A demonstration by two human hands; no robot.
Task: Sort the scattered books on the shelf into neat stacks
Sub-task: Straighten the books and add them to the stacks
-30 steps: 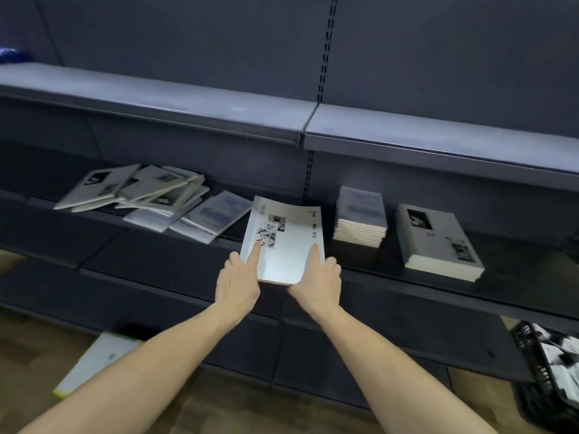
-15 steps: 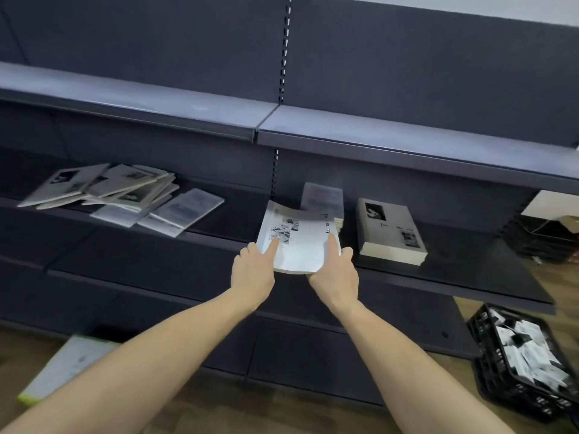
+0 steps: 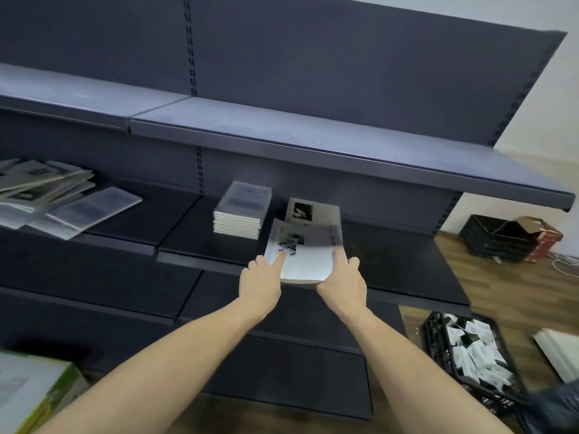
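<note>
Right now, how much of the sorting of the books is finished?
Partly done. One neat stack stands on the shelf, and a second stack lies right of it. Both hands, left hand and right hand, hold a white book over that second stack, not yet laid down. The scattered pile at the left remains to sort.

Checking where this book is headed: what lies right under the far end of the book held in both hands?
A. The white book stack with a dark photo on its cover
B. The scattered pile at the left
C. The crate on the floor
A: the held book overlaps the white stack, whose dark cover photo shows just beyond it.
</note>
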